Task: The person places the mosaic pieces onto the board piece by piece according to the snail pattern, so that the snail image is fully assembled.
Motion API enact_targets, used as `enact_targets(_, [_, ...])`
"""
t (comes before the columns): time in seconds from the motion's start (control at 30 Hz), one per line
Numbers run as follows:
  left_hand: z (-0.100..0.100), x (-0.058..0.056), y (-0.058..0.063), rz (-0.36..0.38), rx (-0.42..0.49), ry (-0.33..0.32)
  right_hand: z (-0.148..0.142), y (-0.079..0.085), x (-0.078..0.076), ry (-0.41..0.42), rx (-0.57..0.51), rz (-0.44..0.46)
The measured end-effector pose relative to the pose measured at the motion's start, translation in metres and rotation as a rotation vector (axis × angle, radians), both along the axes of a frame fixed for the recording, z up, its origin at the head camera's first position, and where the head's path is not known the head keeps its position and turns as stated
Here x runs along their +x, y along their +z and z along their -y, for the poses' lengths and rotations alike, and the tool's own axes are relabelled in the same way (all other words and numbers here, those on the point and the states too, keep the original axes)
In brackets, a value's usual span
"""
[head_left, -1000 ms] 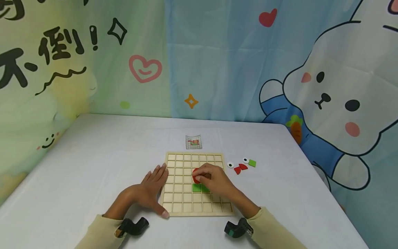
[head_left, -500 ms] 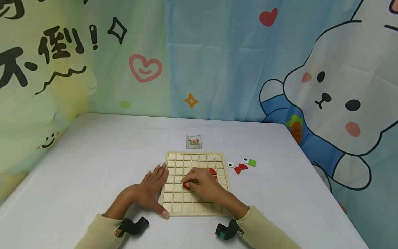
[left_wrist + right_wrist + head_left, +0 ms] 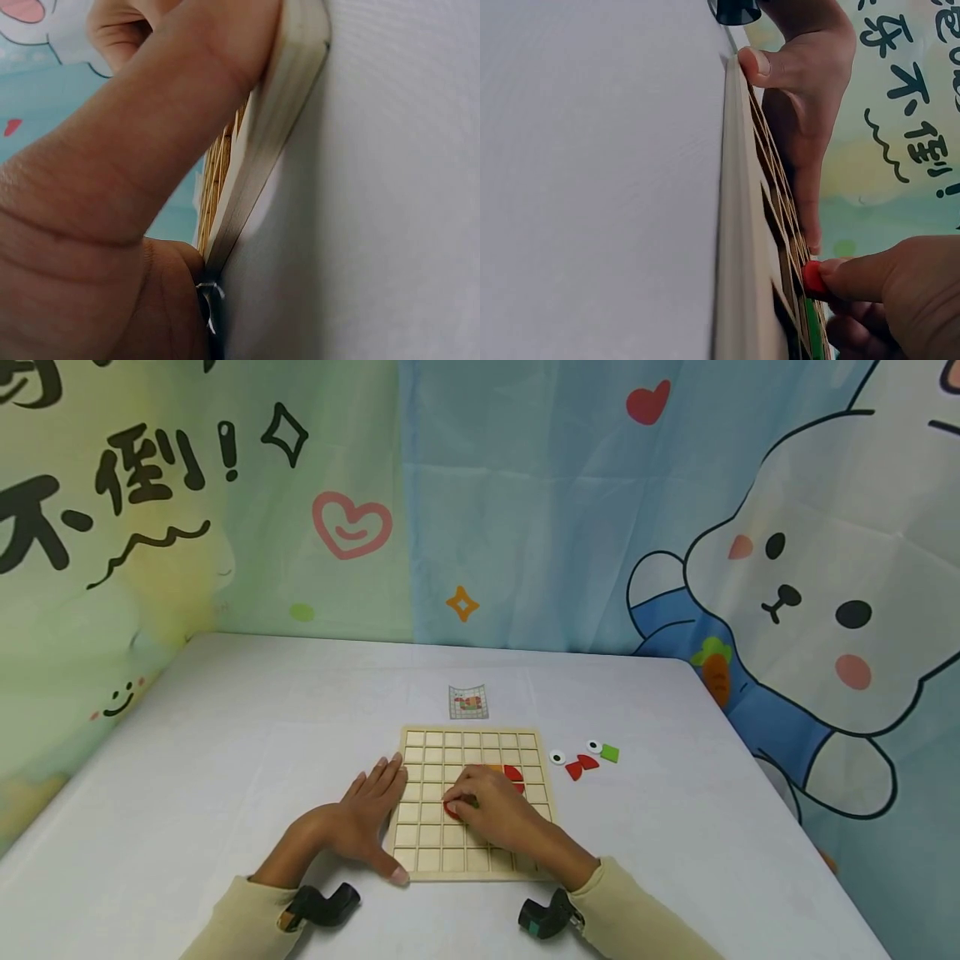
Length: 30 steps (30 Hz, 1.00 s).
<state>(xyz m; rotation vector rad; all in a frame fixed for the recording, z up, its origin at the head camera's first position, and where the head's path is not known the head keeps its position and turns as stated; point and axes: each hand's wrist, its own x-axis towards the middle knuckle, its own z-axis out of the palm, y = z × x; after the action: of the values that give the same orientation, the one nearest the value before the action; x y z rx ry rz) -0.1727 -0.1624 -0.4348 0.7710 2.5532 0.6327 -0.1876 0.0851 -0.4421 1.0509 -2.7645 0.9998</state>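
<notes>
A wooden grid board (image 3: 427, 860) lies on the white table. Along its left edge rests my left hand (image 3: 352, 827), fingers straight; in the left wrist view its thumb (image 3: 180, 97) presses on the board's near corner. My right hand (image 3: 495, 810) is over the middle of the board, where thumb and fingers pinch a small red piece (image 3: 813, 280) down at the cells. Just beyond that hand, an orange piece (image 3: 495, 767) and a rounded red piece (image 3: 513, 774) sit in the grid. Green (image 3: 814, 326) shows in the cells beside the pinched piece, mostly hidden by the hand in the head view.
Right of the board lie two white eye discs (image 3: 557, 757), two red wedges (image 3: 573, 771) and a green square (image 3: 610, 754). Behind the board is a small picture card (image 3: 468, 702) with a grid. A printed curtain (image 3: 517, 543) hangs past the table's far edge.
My right hand has moved left and nearer to me across the board with the red piece, uncovering the orange and rounded red pieces. The left hand has stayed put.
</notes>
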Motion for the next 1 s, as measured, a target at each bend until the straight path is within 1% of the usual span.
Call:
enact_targets(0.1, [0.000, 0.000, 0.000, 0.007, -0.012, -0.010, -0.001, -0.001, -0.001, -0.020, 0.045, -0.041])
enact_targets(0.17, [0.000, -0.001, -0.001, 0.011, -0.013, -0.008, -0.002, -0.001, -0.001, -0.031, 0.065, -0.051])
enact_targets(0.27, [0.000, -0.001, 0.000, 0.016, -0.017, -0.006, -0.003, -0.002, -0.001, -0.034, 0.077, -0.039])
enact_targets(0.4, [-0.001, 0.000, 0.002, 0.017, -0.012, 0.002, -0.005, 0.000, -0.001, -0.027, 0.100, 0.009])
enact_targets(0.5, [-0.002, 0.001, 0.003, 0.016, -0.013, 0.011, -0.005, 0.003, -0.001, -0.027, 0.127, 0.025])
enact_targets(0.7, [-0.001, 0.001, 0.005, 0.010, 0.005, 0.011, -0.002, 0.009, 0.002, -0.050, 0.160, 0.014])
enact_targets(0.77, [-0.001, 0.001, 0.000, 0.005, 0.020, 0.006, -0.003, 0.009, 0.004, -0.070, 0.154, 0.023])
enact_targets(0.83, [-0.001, 0.001, 0.000, 0.004, 0.031, -0.003, -0.005, 0.008, 0.005, -0.089, 0.132, 0.021])
enact_targets(0.93, [-0.001, 0.002, 0.001, -0.007, 0.018, -0.004, -0.010, 0.008, 0.005, -0.095, 0.056, -0.019])
enact_targets(1.0, [-0.002, 0.002, 0.004, -0.007, 0.008, -0.002, -0.014, 0.008, 0.004, -0.089, 0.010, -0.058])
